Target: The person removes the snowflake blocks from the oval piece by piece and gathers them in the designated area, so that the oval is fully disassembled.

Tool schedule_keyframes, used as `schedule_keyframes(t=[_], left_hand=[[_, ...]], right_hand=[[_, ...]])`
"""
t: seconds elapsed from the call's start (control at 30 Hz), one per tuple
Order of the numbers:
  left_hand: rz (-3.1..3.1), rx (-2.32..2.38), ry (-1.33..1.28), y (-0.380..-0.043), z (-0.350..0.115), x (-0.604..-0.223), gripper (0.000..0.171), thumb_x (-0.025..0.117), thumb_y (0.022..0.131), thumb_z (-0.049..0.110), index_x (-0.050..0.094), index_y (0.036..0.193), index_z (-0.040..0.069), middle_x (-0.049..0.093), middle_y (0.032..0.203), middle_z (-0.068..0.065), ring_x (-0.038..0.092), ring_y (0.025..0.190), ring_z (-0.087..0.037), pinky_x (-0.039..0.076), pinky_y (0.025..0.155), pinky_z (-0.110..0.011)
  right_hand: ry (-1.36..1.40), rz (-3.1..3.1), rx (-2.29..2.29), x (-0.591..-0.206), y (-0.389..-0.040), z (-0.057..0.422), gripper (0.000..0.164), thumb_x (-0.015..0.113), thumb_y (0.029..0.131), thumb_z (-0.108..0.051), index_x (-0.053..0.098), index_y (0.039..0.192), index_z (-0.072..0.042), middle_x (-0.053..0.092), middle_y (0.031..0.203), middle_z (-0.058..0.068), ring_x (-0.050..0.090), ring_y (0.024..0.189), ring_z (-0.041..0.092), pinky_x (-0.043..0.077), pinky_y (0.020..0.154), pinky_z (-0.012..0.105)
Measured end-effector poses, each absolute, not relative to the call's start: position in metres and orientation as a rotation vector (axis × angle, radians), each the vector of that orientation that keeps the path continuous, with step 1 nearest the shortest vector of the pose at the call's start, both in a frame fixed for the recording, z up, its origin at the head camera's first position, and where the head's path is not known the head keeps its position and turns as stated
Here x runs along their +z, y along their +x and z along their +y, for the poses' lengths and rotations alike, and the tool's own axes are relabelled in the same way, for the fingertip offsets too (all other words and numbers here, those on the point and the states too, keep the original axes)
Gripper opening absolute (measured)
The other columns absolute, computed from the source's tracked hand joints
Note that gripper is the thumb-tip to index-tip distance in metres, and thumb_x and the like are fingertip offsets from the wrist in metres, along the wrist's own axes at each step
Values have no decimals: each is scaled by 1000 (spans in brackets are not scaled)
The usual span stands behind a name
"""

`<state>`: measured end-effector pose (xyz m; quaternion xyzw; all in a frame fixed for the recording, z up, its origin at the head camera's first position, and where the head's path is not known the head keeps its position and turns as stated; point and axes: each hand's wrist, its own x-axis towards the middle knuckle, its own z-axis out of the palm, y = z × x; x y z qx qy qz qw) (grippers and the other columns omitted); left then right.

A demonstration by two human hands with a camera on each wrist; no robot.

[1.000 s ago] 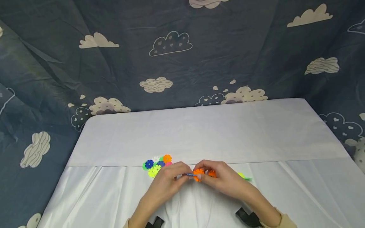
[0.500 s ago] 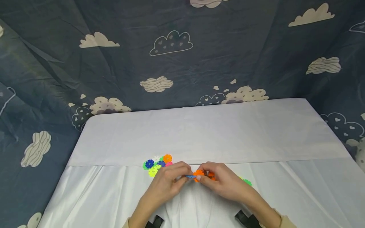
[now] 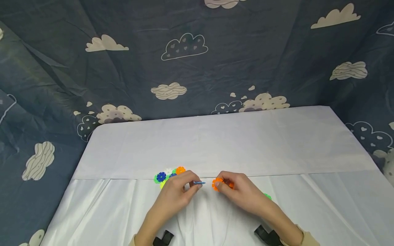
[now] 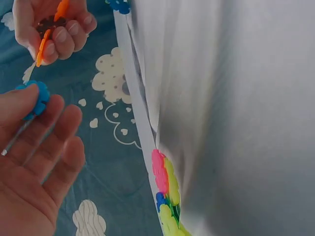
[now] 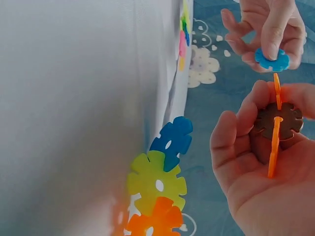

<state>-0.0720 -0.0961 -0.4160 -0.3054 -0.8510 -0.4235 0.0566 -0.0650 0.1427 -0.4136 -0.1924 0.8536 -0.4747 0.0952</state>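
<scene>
Between thumb and fingers my left hand (image 3: 175,189) pinches a blue snowflake-shaped building disc (image 3: 199,182), seen edge-on in the head view. In the left wrist view that blue disc (image 4: 39,101) sits under the thumb, the other fingers loosely spread. My right hand (image 3: 243,191) holds a joined piece of orange discs (image 3: 217,184) and a brown disc (image 5: 275,121), which crosses them at an angle in the right wrist view. A gap separates the blue disc from the orange piece. The right fingers partly hide the joined piece in the head view.
Several coloured discs (image 3: 161,177) lie in a pile beyond the left hand, partly covered by it. A green disc (image 3: 268,196) shows by the right forearm. The right wrist view has a yellow disc (image 5: 157,182) between blue and orange ones on the white cloth (image 3: 231,143).
The blue disc, touching or overlapping the orange piece before, is now apart from it. My left hand has moved left and slightly up with it; my right hand has shifted slightly right.
</scene>
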Motion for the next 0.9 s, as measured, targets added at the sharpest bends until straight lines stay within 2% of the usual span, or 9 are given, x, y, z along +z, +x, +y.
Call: schedule_keyframes(t=[0.13,0.3,0.37,0.47,0.57,0.67,0.8,0.9], left_hand=[[-2675,-1306,-767,-73,-99,-413,10,75,88,11,71,92,19,59,80,17,50,62,-6,43,51,-22],[-2718,-1295,-641,-78,-105,-410,20,76,86,12,72,105,17,62,79,15,53,64,-4,44,53,-23],[-2715,-1287,-606,-80,-109,-410,24,77,86,10,72,108,16,62,77,15,54,64,-4,44,53,-23],[-2716,-1276,-542,-83,-117,-409,28,77,85,7,71,110,17,62,76,14,55,66,-5,44,56,-24],[-2755,-1268,-451,-86,-126,-408,30,76,86,8,70,113,19,60,76,14,54,65,-7,44,58,-25],[-2816,-1250,-364,-88,-132,-409,28,75,87,10,70,113,18,59,77,13,53,63,-11,44,57,-26],[-2882,-1233,-304,-90,-138,-411,26,75,87,11,70,112,15,59,76,11,52,62,-13,44,54,-26],[-2910,-1232,-291,-91,-139,-414,26,75,87,11,70,112,13,58,75,10,50,60,-13,43,52,-26]], right_hand=[[-523,2492,-1444,-412,-67,144,18,54,100,-15,66,90,-24,64,84,-3,55,75,14,45,67,28],[-496,2395,-1570,-412,-70,145,23,48,100,-6,66,91,-17,57,76,11,51,69,20,43,62,28],[-485,2381,-1595,-412,-71,145,24,47,100,-6,66,91,-17,54,74,13,51,67,24,42,61,28],[-475,2380,-1614,-412,-71,146,24,47,100,-5,67,92,-16,54,72,11,52,69,28,43,61,28],[-479,2396,-1615,-413,-72,148,20,50,101,-10,68,94,-17,56,75,10,53,69,25,45,61,28],[-494,2424,-1619,-414,-74,150,15,55,102,-18,69,97,-20,63,85,9,55,70,19,48,62,29],[-505,2506,-1600,-416,-74,151,10,62,98,-21,72,101,-24,67,100,-4,58,83,15,50,73,29],[-487,2568,-1571,-417,-74,152,11,65,96,-21,73,101,-28,66,102,-13,58,90,12,49,80,29]])
